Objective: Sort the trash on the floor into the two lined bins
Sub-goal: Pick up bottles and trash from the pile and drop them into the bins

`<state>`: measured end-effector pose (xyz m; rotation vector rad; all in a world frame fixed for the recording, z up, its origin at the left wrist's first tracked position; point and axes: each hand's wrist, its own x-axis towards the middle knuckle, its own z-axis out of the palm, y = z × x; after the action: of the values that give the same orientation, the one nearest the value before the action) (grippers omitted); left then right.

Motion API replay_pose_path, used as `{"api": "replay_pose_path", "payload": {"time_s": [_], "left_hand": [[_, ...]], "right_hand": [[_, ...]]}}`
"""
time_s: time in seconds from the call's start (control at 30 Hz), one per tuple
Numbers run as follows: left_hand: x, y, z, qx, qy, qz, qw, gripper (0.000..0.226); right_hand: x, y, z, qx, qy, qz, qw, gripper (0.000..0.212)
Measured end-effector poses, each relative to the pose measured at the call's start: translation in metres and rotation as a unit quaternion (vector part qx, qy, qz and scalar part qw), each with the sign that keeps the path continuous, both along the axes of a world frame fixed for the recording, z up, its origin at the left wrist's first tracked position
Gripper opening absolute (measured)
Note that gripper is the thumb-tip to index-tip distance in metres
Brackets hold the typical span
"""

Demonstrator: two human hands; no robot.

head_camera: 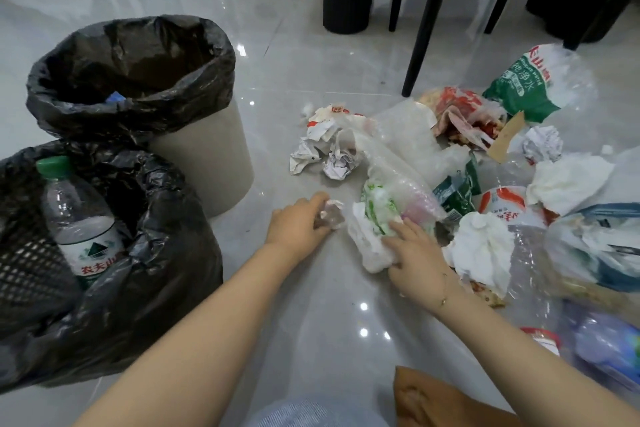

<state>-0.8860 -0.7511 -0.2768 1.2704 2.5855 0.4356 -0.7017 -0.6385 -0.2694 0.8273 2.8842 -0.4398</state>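
1. Your left hand [298,225] curls round a small clear scrap [330,215] at the near edge of the pile; your right hand [414,255] lies with fingers spread on a white-and-green bag [375,218], pressing, not gripping.
2. The near mesh bin [31,274], at your left, holds one bottle [81,222] standing in its liner.
3. The grey bin [207,163] behind it shows only a bit of blue inside.
4. Most of the trash [485,163] lies unsorted at your right: tissues, wrappers, bottles, bags. You look early in the job.
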Motion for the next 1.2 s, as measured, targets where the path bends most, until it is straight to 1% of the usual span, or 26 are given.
{"api": "replay_pose_path", "payload": {"time_s": [0.03,0.1,0.13,0.2,0.27,0.33,0.4,0.47,0.53,0.6,0.63,0.67,0.73,0.77,0.83,0.87,0.93,1.0,1.1,1.13,1.2], "left_hand": [[0.004,-0.002,0.002,0.039,-0.036,0.015,0.998,0.042],[0.007,-0.007,0.011,0.109,-0.08,0.053,0.989,0.028],[0.007,-0.01,0.016,0.132,-0.098,0.074,0.984,0.019],[0.009,-0.019,0.024,0.154,-0.134,0.111,0.973,0.006],[0.009,-0.024,0.027,0.145,-0.15,0.126,0.97,0.01],[0.004,-0.022,0.028,0.136,-0.154,0.13,0.97,0.006],[-0.004,-0.015,0.033,0.132,-0.118,0.121,0.977,0.018],[-0.011,-0.008,0.037,0.079,-0.091,0.12,0.985,0.037],[-0.017,-0.004,0.035,0.02,-0.118,0.128,0.985,0.053],[-0.023,-0.004,0.025,-0.004,-0.161,0.137,0.977,0.06],[-0.025,-0.005,0.021,-0.008,-0.17,0.139,0.975,0.059],[-0.025,-0.007,0.017,-0.006,-0.171,0.139,0.975,0.053],[-0.022,-0.014,0.011,0.01,-0.154,0.128,0.98,0.024],[-0.02,-0.018,0.008,0.02,-0.15,0.126,0.98,0.015],[-0.016,-0.025,0.003,0.034,-0.144,0.127,0.981,0.025],[-0.015,-0.028,0.001,0.045,-0.147,0.132,0.979,0.026],[-0.012,-0.033,0.0,0.071,-0.173,0.146,0.972,0.025],[-0.01,-0.036,0.004,0.1,-0.21,0.17,0.958,0.02],[-0.01,-0.039,0.011,0.147,-0.243,0.202,0.937,0.016],[-0.003,-0.05,0.037,0.173,-0.246,0.201,0.932,0.015],[0.008,-0.052,0.056,0.199,-0.26,0.193,0.925,0.013]], "right_hand": [[0.001,-0.004,0.001,-0.021,0.041,-0.002,0.999,0.057],[0.001,-0.012,0.007,-0.058,0.127,-0.017,0.99,0.054],[0.001,-0.016,0.011,-0.069,0.156,-0.028,0.985,0.052],[0.001,-0.025,0.02,-0.074,0.18,-0.038,0.98,0.046],[0.001,-0.031,0.025,-0.075,0.189,-0.043,0.978,0.042],[0.004,-0.035,0.027,-0.084,0.192,-0.053,0.976,0.038],[0.008,-0.039,0.027,-0.091,0.19,-0.06,0.976,0.036],[0.013,-0.04,0.025,-0.097,0.178,-0.065,0.977,0.036],[0.015,-0.042,0.022,-0.099,0.175,-0.064,0.978,0.037],[0.014,-0.042,0.02,-0.108,0.175,-0.063,0.976,0.038],[0.012,-0.043,0.019,-0.111,0.178,-0.063,0.976,0.037],[0.011,-0.043,0.017,-0.113,0.181,-0.063,0.975,0.037],[0.008,-0.045,0.013,-0.12,0.18,-0.066,0.974,0.037],[0.007,-0.046,0.011,-0.124,0.179,-0.067,0.974,0.037],[0.005,-0.049,0.008,-0.129,0.184,-0.07,0.972,0.036],[0.004,-0.05,0.008,-0.132,0.188,-0.075,0.97,0.035],[0.004,-0.054,0.008,-0.136,0.202,-0.085,0.966,0.034],[0.002,-0.053,0.01,-0.149,0.224,-0.093,0.959,0.034],[-0.001,-0.054,0.012,-0.171,0.244,-0.108,0.948,0.033],[0.005,-0.062,0.033,-0.175,0.271,-0.108,0.94,0.032],[0.005,-0.065,0.041,-0.224,0.302,-0.123,0.918,0.029]]}}
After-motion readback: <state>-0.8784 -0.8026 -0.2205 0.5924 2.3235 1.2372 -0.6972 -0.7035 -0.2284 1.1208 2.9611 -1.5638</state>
